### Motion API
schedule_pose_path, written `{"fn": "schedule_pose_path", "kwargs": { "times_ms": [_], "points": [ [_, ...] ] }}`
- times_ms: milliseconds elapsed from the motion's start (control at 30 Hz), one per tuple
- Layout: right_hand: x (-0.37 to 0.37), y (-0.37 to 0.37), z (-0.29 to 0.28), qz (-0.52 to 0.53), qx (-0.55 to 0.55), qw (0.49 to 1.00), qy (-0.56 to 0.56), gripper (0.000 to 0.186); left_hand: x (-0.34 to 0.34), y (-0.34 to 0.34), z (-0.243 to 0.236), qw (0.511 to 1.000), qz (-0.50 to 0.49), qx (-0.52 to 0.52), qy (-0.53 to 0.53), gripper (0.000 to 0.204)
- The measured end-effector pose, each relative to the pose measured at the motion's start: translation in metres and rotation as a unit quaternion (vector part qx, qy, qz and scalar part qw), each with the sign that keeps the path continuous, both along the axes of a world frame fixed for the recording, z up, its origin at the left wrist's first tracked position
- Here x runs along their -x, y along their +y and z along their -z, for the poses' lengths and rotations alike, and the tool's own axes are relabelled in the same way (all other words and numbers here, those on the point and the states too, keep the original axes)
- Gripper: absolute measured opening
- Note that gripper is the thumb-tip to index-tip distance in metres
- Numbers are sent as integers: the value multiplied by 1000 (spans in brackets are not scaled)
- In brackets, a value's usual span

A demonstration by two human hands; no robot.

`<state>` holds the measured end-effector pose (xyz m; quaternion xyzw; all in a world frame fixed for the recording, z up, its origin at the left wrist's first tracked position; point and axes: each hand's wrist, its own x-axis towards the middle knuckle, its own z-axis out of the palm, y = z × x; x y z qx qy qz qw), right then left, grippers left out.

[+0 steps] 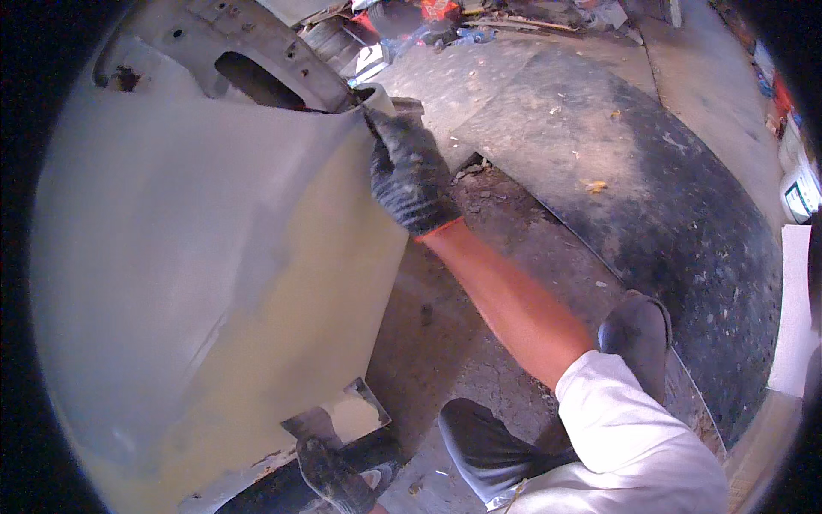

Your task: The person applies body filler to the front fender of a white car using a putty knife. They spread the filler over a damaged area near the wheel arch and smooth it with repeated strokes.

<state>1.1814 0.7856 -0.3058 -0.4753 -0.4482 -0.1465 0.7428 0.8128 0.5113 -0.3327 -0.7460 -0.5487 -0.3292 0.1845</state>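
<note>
On the white container (800,195) at 3 o'clock a label with a dark block is showing, its print too small to make out; at 12 o'clock a white box (371,62) is carrying a dark mark.

The flat plate (358,415), smeared with beige, is sitting near 7 o'clock, just over the lower edge of the large panel (188,257). Its long axis is running from about 8 toward 2 o'clock. The panel, grey with a yellowish area, is filling the 9 o'clock side, its upper corner pointing toward 12 o'clock and its right edge slanting down toward 6.

One plate and one panel are lying within reach of two gloved hands. The left hand (332,480), between 6 and 7 o'clock, is grasping the plate by its lower left edge. The right hand (411,171), in a dark glove with an orange cuff, is bending its fingers at the panel's upper corner, beside one pale curved piece (377,96); whether it is gripping that piece or only touching there, I cannot tell.

At 11 o'clock a metal frame (193,51) with one large oval hole is bordering the panel. One dark mat (676,197) is covering the floor toward 2 o'clock.
</note>
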Motion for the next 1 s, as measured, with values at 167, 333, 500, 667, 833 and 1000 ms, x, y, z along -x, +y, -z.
{"fn": "schedule_pose_path", "kwargs": {
  "times_ms": [167,333,500,667,833,1000],
  "points": [
    [47,-40,-19,-12,67,997,21,60,18,-4,13,934,92,54,-341,42],
    [85,-69,-31,-48,76,996,23,68,34,-5,7,915,52,76,-392,45],
    [126,-95,-30,-53,110,992,15,75,43,-14,9,883,34,43,-466,45],
    [166,-120,-26,-79,110,991,4,76,68,-24,14,855,96,27,-508,45],
    [197,-131,-14,-117,101,988,-29,74,87,-32,7,982,-20,-16,-189,41],
    [229,-147,-9,-58,91,991,-77,67,57,-49,-17,973,-34,-46,-223,42]
  ]
}}
